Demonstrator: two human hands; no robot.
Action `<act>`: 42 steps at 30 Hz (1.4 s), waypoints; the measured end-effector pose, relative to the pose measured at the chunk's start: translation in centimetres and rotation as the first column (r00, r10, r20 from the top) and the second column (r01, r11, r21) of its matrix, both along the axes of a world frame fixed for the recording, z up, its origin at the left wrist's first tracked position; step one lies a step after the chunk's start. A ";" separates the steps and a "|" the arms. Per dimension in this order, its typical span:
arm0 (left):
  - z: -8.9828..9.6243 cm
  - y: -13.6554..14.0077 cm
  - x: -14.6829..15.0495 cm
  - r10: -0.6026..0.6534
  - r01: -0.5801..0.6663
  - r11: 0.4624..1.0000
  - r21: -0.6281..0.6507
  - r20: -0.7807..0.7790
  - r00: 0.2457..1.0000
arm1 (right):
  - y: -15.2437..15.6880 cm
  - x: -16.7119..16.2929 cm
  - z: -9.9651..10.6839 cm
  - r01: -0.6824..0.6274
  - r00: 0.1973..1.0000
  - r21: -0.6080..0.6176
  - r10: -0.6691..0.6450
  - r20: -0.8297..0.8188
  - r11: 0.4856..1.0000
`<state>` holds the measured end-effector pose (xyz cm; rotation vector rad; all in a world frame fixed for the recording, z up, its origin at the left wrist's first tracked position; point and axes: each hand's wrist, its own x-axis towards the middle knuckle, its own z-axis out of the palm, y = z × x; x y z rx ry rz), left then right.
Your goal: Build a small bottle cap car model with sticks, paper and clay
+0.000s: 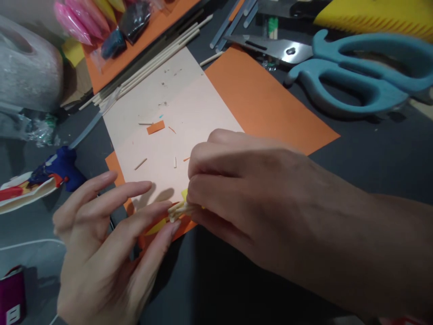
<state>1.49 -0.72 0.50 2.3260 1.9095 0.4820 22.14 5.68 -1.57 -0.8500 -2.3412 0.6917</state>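
Between the thumb and index finger of my left hand (108, 243) are the ends of a small bundle of thin wooden sticks (176, 211); its other fingers are spread. My right hand (243, 185) is closed around the other end of the bundle, which its fingers hide. A bit of yellow (184, 194) shows at the right fingertips, and another yellow piece (157, 227) lies below the left index finger. Both hands are over the near edge of a white sheet (203, 104), where short stick offcuts (140, 164) and a small orange strip (155, 127) lie.
Blue-handled scissors (358, 67) lie at the upper right, near an orange sheet (264, 95). Long wooden sticks (158, 58) cross the back. To the left are a blue glue gun (64, 167), a white cord (30, 243) and a purple object (12, 295). Colourful bagged material (84, 20) sits behind.
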 end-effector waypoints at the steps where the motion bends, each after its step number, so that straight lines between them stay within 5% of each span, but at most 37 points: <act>1: 0.0 0.0 0.0 -0.008 0.008 1.000 -0.004 -0.004 1.000 | 0.1 0.0 0.0 -0.010 1.000 0.016 0.010 -0.004 1.000; 24: -0.1 0.2 0.1 -0.005 0.005 1.000 0.002 0.007 1.000 | 0.1 -0.1 0.0 -0.023 0.999 0.022 0.023 0.030 0.999; 42: -1.0 0.9 -1.7 -0.231 0.231 0.970 0.081 -0.004 0.973 | 0.0 -0.5 -0.3 -0.048 0.994 0.128 0.034 0.103 0.991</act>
